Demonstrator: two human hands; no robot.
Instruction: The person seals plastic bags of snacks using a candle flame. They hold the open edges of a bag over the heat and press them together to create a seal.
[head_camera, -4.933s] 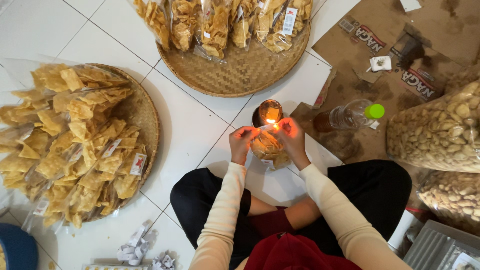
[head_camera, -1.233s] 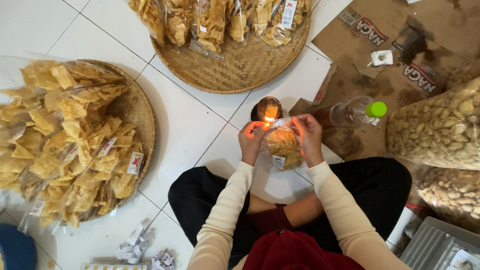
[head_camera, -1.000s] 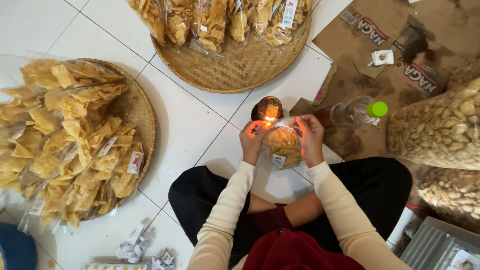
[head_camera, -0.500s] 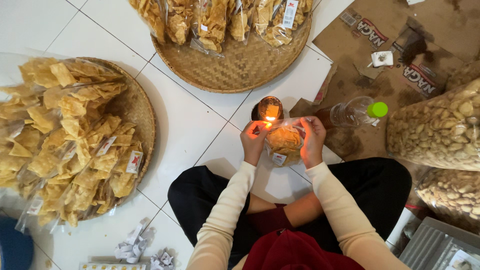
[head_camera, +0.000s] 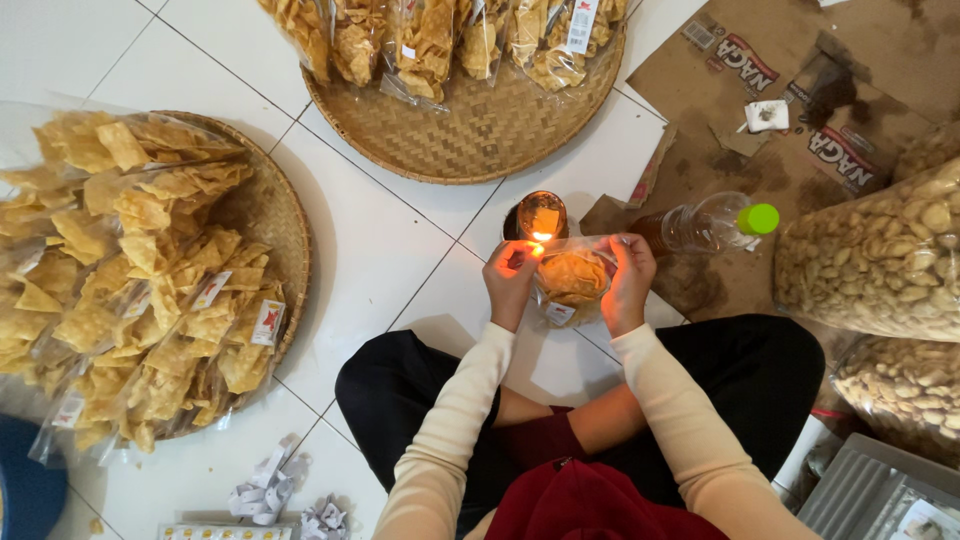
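Both hands, left hand (head_camera: 512, 283) and right hand (head_camera: 630, 283), are pinched on the top edge of a small clear bag of chips (head_camera: 572, 285), stretched between them over the white floor. Well to the left, a round woven tray (head_camera: 275, 215) is heaped with finished packets; ahead, a second tray (head_camera: 470, 130) carries a few more. Just beyond the left fingertips burns a small flame lamp (head_camera: 541, 218), at which the bag's edge is held; the seal looks only begun, at its left corner.
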